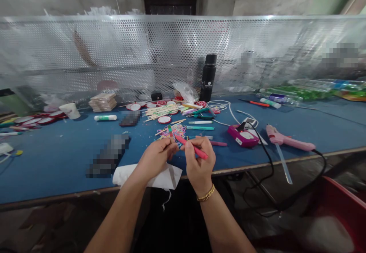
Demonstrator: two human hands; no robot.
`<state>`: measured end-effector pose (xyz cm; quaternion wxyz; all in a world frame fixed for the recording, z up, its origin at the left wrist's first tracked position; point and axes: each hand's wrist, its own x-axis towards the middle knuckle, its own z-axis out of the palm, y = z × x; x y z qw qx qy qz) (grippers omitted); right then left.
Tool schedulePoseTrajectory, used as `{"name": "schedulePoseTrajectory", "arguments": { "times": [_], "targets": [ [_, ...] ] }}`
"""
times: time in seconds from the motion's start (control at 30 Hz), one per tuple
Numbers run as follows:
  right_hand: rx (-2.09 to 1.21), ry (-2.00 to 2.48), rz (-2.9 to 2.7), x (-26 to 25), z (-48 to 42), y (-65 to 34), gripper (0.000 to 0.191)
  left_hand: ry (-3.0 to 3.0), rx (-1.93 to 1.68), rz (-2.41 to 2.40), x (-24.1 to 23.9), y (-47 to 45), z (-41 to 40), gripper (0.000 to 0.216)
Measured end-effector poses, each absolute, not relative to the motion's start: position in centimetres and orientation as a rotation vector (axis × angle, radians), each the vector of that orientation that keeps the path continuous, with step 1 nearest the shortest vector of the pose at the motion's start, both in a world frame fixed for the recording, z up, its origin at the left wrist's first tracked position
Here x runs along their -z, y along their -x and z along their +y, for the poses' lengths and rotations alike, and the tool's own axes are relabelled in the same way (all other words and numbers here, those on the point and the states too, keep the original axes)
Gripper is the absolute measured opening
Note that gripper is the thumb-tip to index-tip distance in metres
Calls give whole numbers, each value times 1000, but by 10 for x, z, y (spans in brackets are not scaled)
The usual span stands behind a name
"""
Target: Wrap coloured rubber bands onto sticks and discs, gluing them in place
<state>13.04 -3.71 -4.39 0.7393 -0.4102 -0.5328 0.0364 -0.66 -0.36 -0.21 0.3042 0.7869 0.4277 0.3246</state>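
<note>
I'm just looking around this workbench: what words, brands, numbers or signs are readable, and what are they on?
None reads clearly enough to quote.
Black bottle: white emblem with lettering beneath, too small to read.
White tube at left: green label, too blurred.
Red disc: whitish markings, too small to make out.

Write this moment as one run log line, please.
left hand: holds coloured stick | right hand: holds pink marker, tip near stick | beyond: multicoloured pile on blue table
</note>
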Motion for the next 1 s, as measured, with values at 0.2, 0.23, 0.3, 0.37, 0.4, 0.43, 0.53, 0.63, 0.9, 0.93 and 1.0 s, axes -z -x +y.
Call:
{"name": "schedulePoseTrajectory", "arguments": {
  "times": [0.2, 0.23, 0.3, 0.37, 0.4, 0.43, 0.53, 0.63, 0.9, 0.93, 1.0],
  "targets": [
    [-94, 916, -1221, 45, -37, -130, 10, -2084, -841, 1118, 4, 6, -2, 36],
    [-95, 923, -1217, 45, -37, -130, 11, -2084, -844, 1123, 4, 6, -2, 36],
    [-93, 927, -1195, 46, -37, -130, 11, -2093, -844, 1126, 4, 6, -2, 36],
    [-90, 912, -1172, 46, -36, -130, 9, -2099, -846, 1126, 4, 6, -2, 36],
    [-87, 901, -1170, 45, -36, -130, 9, -2097, -847, 1128, 3, 6, -2, 36],
    [-84, 892, -1177, 45, -36, -130, 8, -2095, -846, 1129, 3, 6, -2, 36],
    [-77, 886, -1224, 45, -35, -130, 8, -2080, -839, 1123, 3, 6, -2, 36],
    [-73, 910, -1231, 45, -35, -130, 8, -2081, -838, 1129, 5, 6, -2, 36],
    [-55, 896, -1219, 45, -35, -129, 8, -2096, -848, 1140, 6, 7, -1, 35],
    [-55, 898, -1231, 45, -35, -129, 8, -2099, -843, 1137, 6, 7, -1, 35],
    [-54, 908, -1228, 45, -36, -129, 7, -2100, -846, 1138, 6, 7, -1, 35]
  ]
}}
